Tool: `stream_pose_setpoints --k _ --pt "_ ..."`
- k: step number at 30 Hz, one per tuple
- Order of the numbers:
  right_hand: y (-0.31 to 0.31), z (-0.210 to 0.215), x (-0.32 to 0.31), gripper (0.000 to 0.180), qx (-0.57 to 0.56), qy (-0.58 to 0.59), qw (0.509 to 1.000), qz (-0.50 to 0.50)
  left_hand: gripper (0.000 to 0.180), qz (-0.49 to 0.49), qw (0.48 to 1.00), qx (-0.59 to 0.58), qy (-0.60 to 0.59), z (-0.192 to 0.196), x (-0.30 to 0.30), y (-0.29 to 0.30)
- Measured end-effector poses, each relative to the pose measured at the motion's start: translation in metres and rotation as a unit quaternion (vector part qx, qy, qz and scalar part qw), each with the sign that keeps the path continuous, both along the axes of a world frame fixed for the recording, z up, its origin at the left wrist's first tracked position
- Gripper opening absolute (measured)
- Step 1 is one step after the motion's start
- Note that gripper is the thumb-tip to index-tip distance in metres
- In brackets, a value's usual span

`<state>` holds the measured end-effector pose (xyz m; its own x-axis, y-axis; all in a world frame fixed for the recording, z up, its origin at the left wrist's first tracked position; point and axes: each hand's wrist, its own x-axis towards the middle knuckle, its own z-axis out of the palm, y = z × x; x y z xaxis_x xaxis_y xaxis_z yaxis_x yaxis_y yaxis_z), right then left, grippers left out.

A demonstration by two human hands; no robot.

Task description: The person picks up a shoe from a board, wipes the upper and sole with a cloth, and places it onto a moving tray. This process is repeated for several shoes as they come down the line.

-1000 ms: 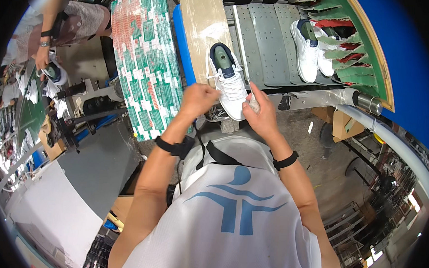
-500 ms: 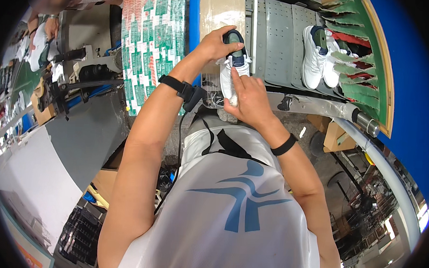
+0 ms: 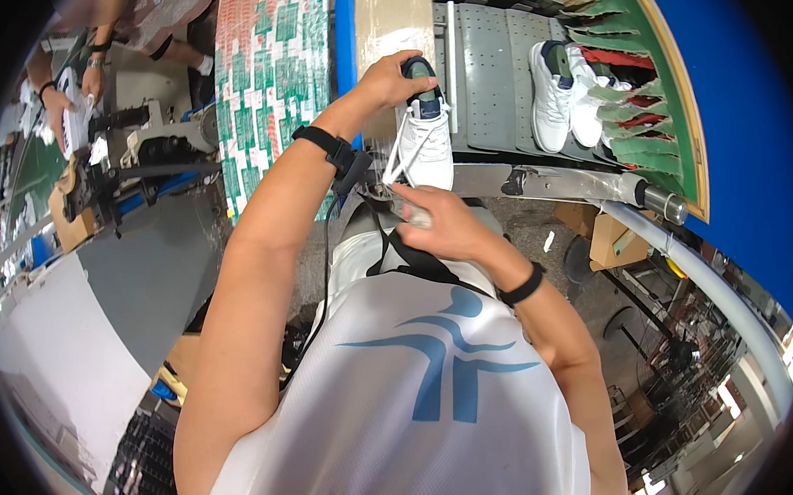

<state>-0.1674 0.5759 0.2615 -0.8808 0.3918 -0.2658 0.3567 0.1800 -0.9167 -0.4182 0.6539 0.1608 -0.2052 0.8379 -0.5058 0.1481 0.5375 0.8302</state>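
A white sneaker (image 3: 427, 150) with a dark navy collar and green insole stands at the roller's end, toe toward me. My left hand (image 3: 393, 81) grips its heel and collar, the thumb reaching over the opening near the tongue. White shoelace (image 3: 405, 151) strands run from the upper eyelets down the shoe's left side, drawn taut to the index fingertip of my right hand (image 3: 447, 223). That hand is in front of the toe, partly blurred, and appears to hold the lace; its lower fingers are hard to make out.
White sneakers (image 3: 552, 103) stand on the grey perforated conveyor (image 3: 495, 73) at right, beside a green strip curtain (image 3: 642, 90) in a wooden frame. A tape-covered panel (image 3: 271, 80) rises at left. Beyond it, another person's hands (image 3: 91, 79) handle a white shoe near a machine.
My right hand has moved from the shoe's tongue toward me, past the toe, pulling the lace out in strands. My left hand stays on the heel. The whole view has shifted slightly.
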Motion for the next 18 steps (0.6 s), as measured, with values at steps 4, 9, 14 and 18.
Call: stream_pose_setpoints --k 4,9,14,18 --pt "0.026 -0.001 0.015 0.076 0.177 -0.032 0.973 -0.147 0.102 -0.051 0.994 0.000 0.101 -0.008 0.007 0.004" --pt "0.057 -0.016 -0.005 0.081 0.299 -0.116 0.943 -0.088 0.122 -0.028 0.988 -0.068 0.139 -0.001 0.031 0.004" --pt "0.080 -0.003 0.010 0.083 0.353 -0.109 0.929 0.009 0.115 -0.036 0.981 -0.137 0.135 0.007 0.032 0.010" --pt "0.087 0.042 0.033 0.084 0.364 -0.104 0.920 0.106 0.112 -0.043 0.982 -0.134 0.124 -0.009 0.021 0.007"
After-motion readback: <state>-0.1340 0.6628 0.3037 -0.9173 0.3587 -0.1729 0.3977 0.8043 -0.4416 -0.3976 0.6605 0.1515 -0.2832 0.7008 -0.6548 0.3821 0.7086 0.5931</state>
